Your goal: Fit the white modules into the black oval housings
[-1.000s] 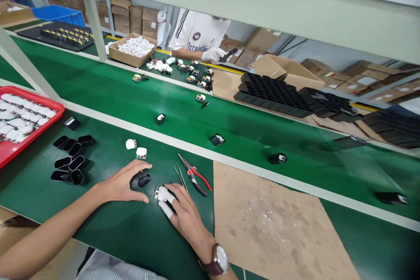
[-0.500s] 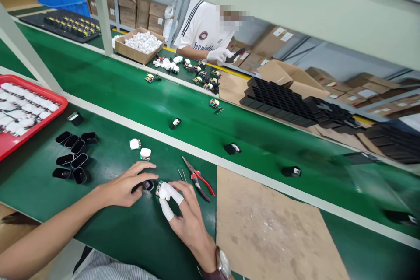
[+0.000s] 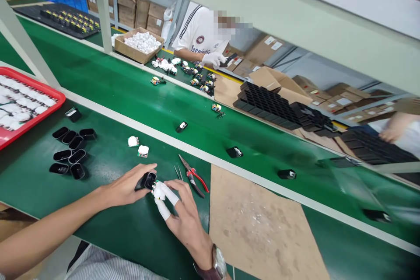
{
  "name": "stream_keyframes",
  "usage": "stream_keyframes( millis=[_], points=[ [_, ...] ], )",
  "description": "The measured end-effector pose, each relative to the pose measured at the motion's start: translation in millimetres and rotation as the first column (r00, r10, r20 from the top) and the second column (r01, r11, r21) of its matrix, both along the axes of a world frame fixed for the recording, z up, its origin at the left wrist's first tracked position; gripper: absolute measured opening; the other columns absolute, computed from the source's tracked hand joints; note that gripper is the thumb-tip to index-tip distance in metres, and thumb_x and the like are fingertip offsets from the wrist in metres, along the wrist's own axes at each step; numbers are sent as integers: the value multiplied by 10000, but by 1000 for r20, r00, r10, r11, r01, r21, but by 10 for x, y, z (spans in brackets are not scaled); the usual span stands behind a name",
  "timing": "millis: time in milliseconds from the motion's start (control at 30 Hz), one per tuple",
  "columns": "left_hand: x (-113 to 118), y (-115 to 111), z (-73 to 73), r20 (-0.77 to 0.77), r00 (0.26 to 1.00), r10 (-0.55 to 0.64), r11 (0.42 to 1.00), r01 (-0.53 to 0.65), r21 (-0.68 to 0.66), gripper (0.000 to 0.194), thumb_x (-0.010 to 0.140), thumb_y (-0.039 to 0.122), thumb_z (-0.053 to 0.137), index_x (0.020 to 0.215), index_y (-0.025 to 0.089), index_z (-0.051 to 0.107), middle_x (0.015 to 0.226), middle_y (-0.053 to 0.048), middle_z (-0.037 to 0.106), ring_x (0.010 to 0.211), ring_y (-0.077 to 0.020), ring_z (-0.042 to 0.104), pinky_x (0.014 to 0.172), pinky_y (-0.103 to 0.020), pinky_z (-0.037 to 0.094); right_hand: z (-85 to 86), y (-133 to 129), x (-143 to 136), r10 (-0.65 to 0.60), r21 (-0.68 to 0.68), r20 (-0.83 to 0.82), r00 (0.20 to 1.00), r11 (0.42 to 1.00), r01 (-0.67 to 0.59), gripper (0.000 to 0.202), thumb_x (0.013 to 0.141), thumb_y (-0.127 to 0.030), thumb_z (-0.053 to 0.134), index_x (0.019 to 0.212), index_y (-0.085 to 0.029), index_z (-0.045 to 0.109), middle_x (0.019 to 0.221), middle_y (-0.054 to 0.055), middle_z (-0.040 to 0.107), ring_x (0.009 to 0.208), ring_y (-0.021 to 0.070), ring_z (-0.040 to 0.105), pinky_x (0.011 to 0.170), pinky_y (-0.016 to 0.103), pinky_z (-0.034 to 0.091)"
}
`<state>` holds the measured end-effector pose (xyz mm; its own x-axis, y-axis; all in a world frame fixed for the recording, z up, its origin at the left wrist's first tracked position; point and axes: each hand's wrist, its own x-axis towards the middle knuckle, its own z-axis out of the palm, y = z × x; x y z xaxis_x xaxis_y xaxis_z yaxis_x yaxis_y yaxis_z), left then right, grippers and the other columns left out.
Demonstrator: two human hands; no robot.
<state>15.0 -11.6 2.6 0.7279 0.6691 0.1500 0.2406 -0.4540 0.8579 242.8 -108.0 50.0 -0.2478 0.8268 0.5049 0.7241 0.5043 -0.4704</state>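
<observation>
My left hand point(image 3: 129, 183) grips a black plastic housing point(image 3: 146, 180), its open mouth turned to the right. My right hand point(image 3: 179, 203), with white covers on thumb and forefinger, pinches a small circuit board point(image 3: 159, 190) topped with a white pad. One end of the board is right at the housing's mouth; I cannot tell whether it is inside. Beyond my hands lie two more boards with white pads, the nearer board point(image 3: 143, 151) and the farther board point(image 3: 133, 141). To the left several empty black housings point(image 3: 77, 156) stand grouped on the green table.
Red-handled pliers point(image 3: 193, 177) and tweezers point(image 3: 178, 172) lie right of my hands, beside a cardboard sheet point(image 3: 259, 223). A red tray point(image 3: 61, 96) of white-padded boards is at left. Black units point(image 3: 234, 152) sit on the green conveyor point(image 3: 131, 92). Across it, a gloved co-worker point(image 3: 203, 43) holds a black piece.
My left hand has closed on the black housing and lifted it from the table. The board in my right hand has come to its mouth. Units on the conveyor have shifted.
</observation>
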Motion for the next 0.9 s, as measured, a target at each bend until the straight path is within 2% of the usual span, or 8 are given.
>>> stream_keyframes(
  millis=[133, 300, 500, 633, 700, 833, 900],
  points=[
    [-10, -21, 31, -7, 999, -42, 999, 42, 3, 832, 982, 122, 606, 1671, 344, 195, 1507, -107, 575, 1406, -271, 568, 1166, -487, 521, -31, 11, -31, -4, -23, 67, 998, 1000, 6, 629, 999, -96, 633, 1570, -248, 417, 1287, 155, 655, 1239, 320, 614, 976, 525, 616],
    [-11, -21, 93, -16, 998, -60, 998, 61, 23, 847, 973, 84, 565, 1675, 352, 173, 1527, -100, 552, 1426, -263, 546, 1194, -481, 496, -41, 20, -33, -14, -43, 137, 990, 999, 20, 685, 1020, -116, 597, 1636, -213, 313, 1283, 171, 653, 1251, 331, 605, 974, 519, 620],
    [-8, -21, 87, -13, 997, -75, 993, 76, 96, 825, 988, 82, 549, 1674, 341, 170, 1494, -97, 578, 1420, -283, 513, 1192, -518, 483, 33, 48, -74, -15, -49, 245, 969, 998, 28, 672, 1019, -120, 561, 1636, -174, 299, 1244, 186, 660, 1180, 344, 635, 915, 507, 644],
    [-4, -38, 49, -15, 998, -68, 989, 69, 127, 786, 1012, 109, 549, 1677, 331, 194, 1487, -112, 582, 1383, -293, 539, 1145, -508, 515, 117, 51, -123, -16, -91, 318, 948, 995, 47, 561, 1027, -94, 469, 1580, -147, 386, 1224, 193, 665, 1153, 349, 644, 890, 504, 650],
    [-3, -24, 34, -22, 998, -62, 988, 64, 141, 787, 1017, 131, 570, 1680, 333, 197, 1488, -115, 590, 1366, -297, 555, 1128, -504, 522, 142, 55, -118, 0, -120, 307, 952, 992, 39, 548, 1040, -119, 475, 1579, -164, 392, 1218, 184, 669, 1144, 344, 654, 888, 502, 653],
    [-40, 35, -16, -30, 999, -41, 985, 45, 165, 851, 1014, 159, 606, 1692, 354, 130, 1485, -98, 627, 1352, -307, 569, 1148, -550, 481, 141, 83, -33, 3, -187, 226, 974, 982, 40, 733, 1046, -268, 602, 1671, -206, 222, 1390, 193, 627, 1291, 350, 618, 985, 528, 635],
    [-61, 16, -42, -35, 999, -42, 985, 47, 164, 841, 1022, 207, 618, 1691, 367, 134, 1480, -92, 638, 1347, -315, 578, 1140, -556, 488, 153, 69, -4, -25, -197, 224, 974, 978, 70, 738, 1046, -280, 610, 1668, -191, 224, 1410, 193, 629, 1304, 336, 617, 1019, 513, 623]
  ],
)
